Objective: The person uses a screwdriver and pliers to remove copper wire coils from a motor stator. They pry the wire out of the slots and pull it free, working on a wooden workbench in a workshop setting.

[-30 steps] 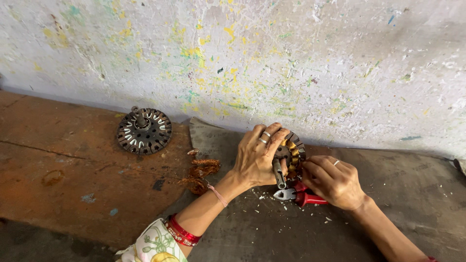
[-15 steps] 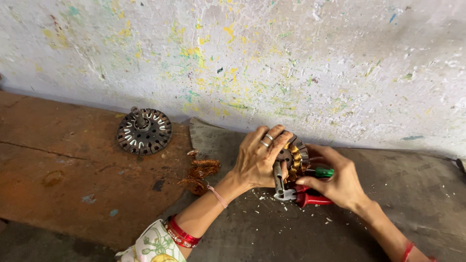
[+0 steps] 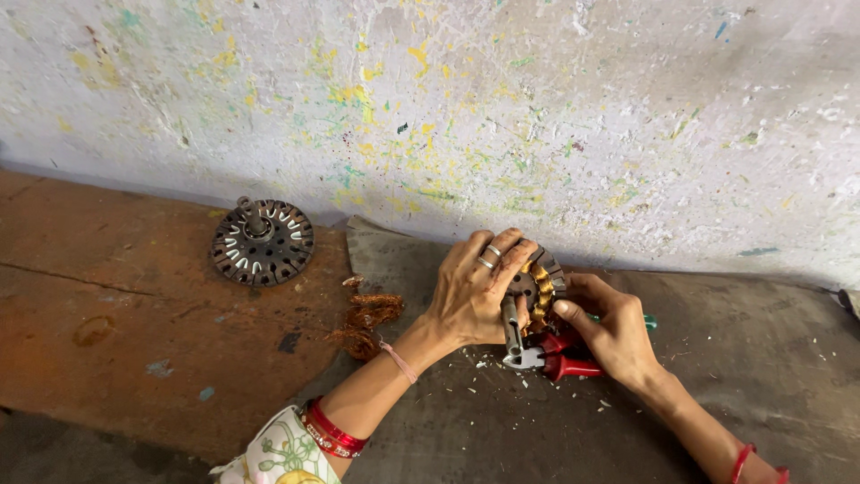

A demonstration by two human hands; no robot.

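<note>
My left hand point(image 3: 477, 289) grips a round motor stator point(image 3: 537, 285) with yellow-orange copper windings, holding it on edge against the grey mat point(image 3: 735, 376). My right hand point(image 3: 611, 332) presses its fingers on the stator's right side, next to the windings. Red-handled cutting pliers point(image 3: 548, 355) lie just below the stator, under both hands; a green handle tip point(image 3: 649, 321) pokes out behind my right hand. Whether my right hand holds the pliers is not clear.
A second, stripped dark metal stator point(image 3: 262, 242) lies on the brown wooden surface point(image 3: 134, 323) at the left. A small heap of pulled copper wire point(image 3: 367, 319) sits left of my left wrist. A paint-speckled wall point(image 3: 448, 108) rises behind. White chips litter the mat.
My right hand has shifted up from the pliers' handles onto the stator's right side. My left hand keeps its grip on the stator.
</note>
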